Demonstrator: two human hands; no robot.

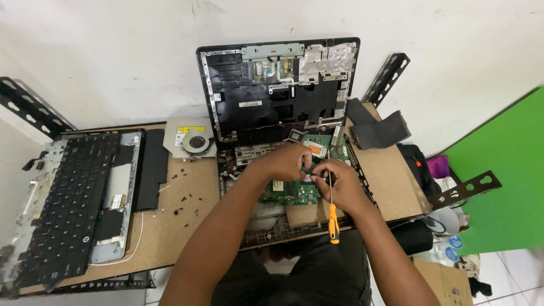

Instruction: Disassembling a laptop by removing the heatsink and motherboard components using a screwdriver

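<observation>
Lying bare in the opened laptop base [294, 226], green motherboard [292, 194] under both hands.

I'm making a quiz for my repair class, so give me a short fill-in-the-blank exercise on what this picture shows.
1. The screwdriver by the right hand has a handle coloured ____.
2. Both hands meet over a circuit board coloured ____.
3. The detached keyboard lies to the ____ of the open laptop shell.
4. The round fan lies between the keyboard and the ____.

Missing words: orange; green; left; laptop shell
</observation>
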